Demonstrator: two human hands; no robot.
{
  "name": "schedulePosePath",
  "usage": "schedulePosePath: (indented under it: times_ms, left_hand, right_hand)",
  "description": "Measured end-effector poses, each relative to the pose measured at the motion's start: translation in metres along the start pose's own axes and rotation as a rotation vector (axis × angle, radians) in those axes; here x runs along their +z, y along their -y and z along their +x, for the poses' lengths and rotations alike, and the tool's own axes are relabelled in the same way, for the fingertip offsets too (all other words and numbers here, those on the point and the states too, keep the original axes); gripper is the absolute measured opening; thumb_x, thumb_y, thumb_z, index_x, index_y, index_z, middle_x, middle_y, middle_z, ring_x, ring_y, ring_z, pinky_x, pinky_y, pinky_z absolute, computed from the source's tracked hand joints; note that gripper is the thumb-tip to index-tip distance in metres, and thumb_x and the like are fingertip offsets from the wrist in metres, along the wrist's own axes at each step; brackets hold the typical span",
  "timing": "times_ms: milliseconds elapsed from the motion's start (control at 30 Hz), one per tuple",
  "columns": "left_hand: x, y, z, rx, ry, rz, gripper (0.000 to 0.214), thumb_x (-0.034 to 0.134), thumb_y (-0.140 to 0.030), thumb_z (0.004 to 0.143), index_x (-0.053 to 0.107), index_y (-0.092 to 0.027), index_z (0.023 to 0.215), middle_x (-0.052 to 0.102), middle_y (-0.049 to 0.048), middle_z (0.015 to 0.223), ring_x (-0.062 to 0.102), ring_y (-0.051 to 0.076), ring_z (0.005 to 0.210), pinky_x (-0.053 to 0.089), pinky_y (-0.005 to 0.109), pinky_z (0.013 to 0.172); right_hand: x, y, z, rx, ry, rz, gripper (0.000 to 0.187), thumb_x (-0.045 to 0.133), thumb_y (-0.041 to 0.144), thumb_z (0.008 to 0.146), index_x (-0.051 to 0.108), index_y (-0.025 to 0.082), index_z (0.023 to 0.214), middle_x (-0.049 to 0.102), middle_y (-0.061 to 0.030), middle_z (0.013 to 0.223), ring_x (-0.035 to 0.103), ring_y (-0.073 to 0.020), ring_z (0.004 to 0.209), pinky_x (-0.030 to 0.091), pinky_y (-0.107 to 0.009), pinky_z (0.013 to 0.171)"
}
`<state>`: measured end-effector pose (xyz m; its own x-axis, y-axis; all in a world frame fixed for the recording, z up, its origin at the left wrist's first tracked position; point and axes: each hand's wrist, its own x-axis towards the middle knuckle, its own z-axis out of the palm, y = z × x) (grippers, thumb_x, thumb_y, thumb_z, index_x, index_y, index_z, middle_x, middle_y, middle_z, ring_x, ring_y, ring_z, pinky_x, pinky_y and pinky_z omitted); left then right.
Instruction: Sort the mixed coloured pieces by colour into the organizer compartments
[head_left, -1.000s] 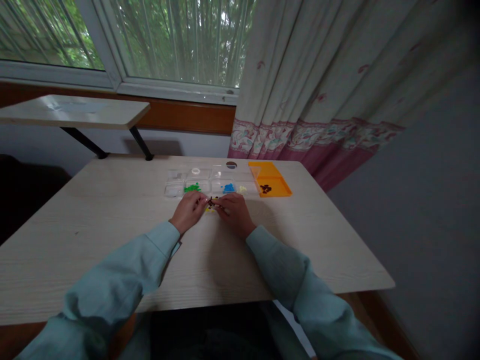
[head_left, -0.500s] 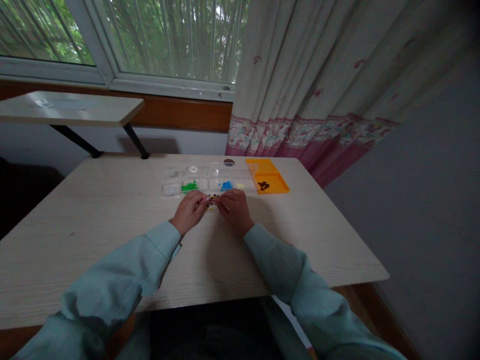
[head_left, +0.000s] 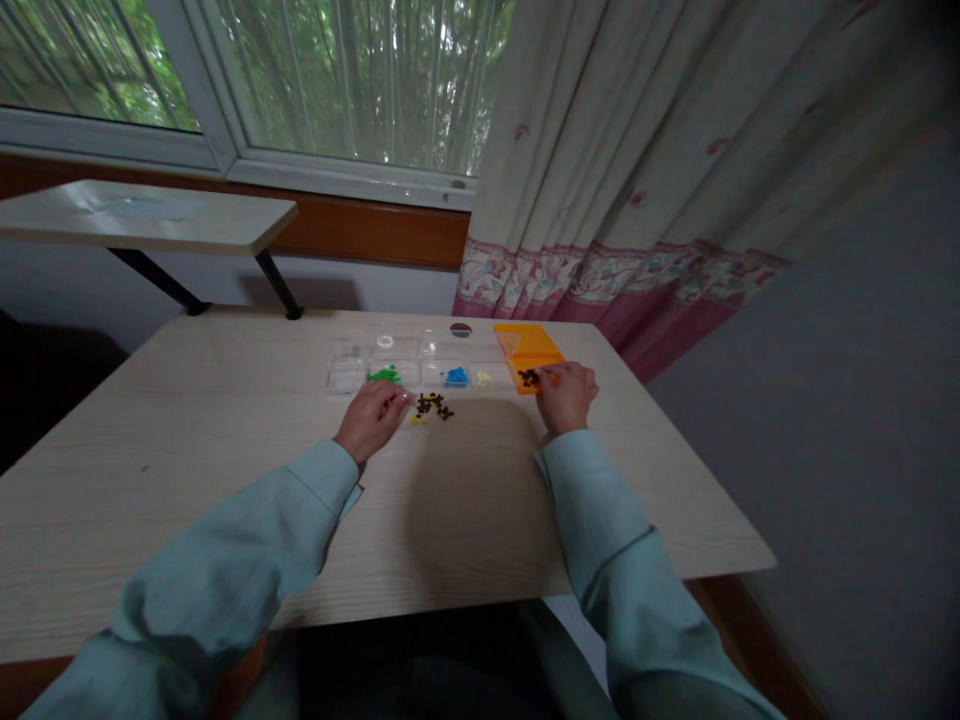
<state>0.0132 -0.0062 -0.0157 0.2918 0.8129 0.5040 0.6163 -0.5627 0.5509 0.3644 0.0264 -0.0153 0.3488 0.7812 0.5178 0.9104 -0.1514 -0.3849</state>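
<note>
- Teal-cuffed, the left hand (head_left: 371, 418) was held knuckles up, fingers curled toward the thumb; whether anything was gripped could not be told.
- The right hand (head_left: 568, 397) was extended over the orange box (head_left: 536, 338), fingers bunched at the dark pieces (head_left: 528, 378) inside; a grip on one could not be made out.
- Just beside the left hand, a scatter of dark and yellow pieces (head_left: 430, 404) was spread on the table (head_left: 480, 520).
- Beyond, green pieces (head_left: 385, 374), blue pieces (head_left: 455, 377) and pale pieces (head_left: 483, 380) were contained in a clear compartmented box (head_left: 345, 382).
</note>
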Motion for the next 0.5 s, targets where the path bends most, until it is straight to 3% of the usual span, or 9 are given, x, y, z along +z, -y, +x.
schedulePosePath:
  times_ms: [167,367,500]
  left_hand:
    - [0.001,0.001,-0.001,0.006,0.015,-0.004,0.031,0.042,-0.036,0.098,0.065,-0.019,0.086,0.058,0.0048,0.079,0.053,0.02,0.083,0.043,0.034,0.077]
    - [0.0,-0.002,0.0,0.005,0.035,0.0,0.03,0.043,-0.035,0.097,0.066,-0.019,0.087,0.059,0.0049,0.078,0.053,0.02,0.082,0.043,0.034,0.077]
    - [0.0,-0.005,0.0,0.016,0.048,0.023,0.027,0.046,-0.034,0.096,0.067,-0.019,0.09,0.06,0.0056,0.079,0.053,0.021,0.082,0.043,0.035,0.077]
  right_hand:
    - [0.0,0.001,-0.002,-0.034,0.085,-0.067,0.036,0.046,0.037,0.09,0.076,0.017,0.092,0.064,-0.0149,0.109,0.043,-0.0304,0.106,0.028,-0.042,0.086]
    - [-0.004,0.008,0.0,-0.071,-0.068,0.073,0.036,0.045,0.036,0.091,0.075,0.016,0.093,0.067,-0.0147,0.103,0.048,-0.0288,0.101,0.033,-0.042,0.085]
    - [-0.004,0.027,-0.006,-0.182,-0.07,0.16,0.035,0.045,0.036,0.092,0.075,0.018,0.091,0.068,-0.0117,0.096,0.051,-0.0255,0.096,0.036,-0.041,0.086]
